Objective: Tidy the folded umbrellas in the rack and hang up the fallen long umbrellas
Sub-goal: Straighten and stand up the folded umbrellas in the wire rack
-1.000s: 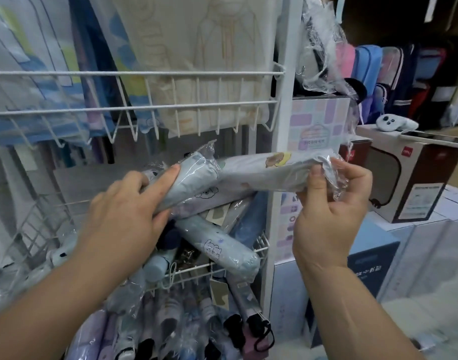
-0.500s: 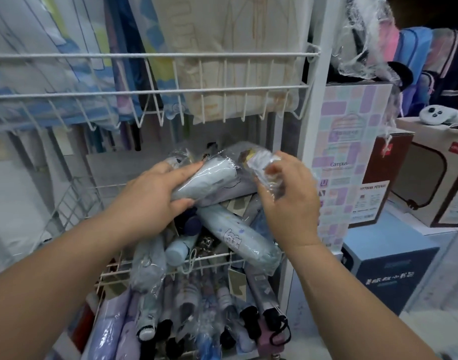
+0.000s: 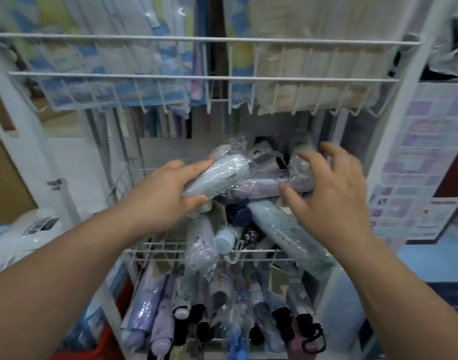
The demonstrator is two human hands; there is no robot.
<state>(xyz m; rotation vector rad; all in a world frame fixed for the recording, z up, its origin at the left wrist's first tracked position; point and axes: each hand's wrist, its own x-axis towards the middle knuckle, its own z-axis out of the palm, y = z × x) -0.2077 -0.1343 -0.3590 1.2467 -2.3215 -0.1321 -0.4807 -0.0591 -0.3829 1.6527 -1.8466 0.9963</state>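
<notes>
My left hand (image 3: 168, 193) grips a pale blue folded umbrella (image 3: 220, 175) in clear plastic wrap, holding it above the middle wire basket (image 3: 155, 252) of the white rack. My right hand (image 3: 331, 193) hovers with fingers spread over a lilac wrapped umbrella (image 3: 264, 187) that lies crosswise on the pile; it holds nothing. Another light blue wrapped umbrella (image 3: 287, 232) slants down over the basket's front rim. The lower basket holds several folded umbrellas (image 3: 222, 307) standing handle-outward.
The upper wire shelf (image 3: 222, 79) holds hanging patterned umbrellas or bags in plastic. A white rack post (image 3: 394, 141) stands at the right, with pastel boxes (image 3: 425, 162) beyond it. White plastic-wrapped goods (image 3: 28, 229) sit at the left.
My right hand has let go of the wrapped umbrella, which now lies on the pile, and has opened above it. The view has moved closer to the rack and lower.
</notes>
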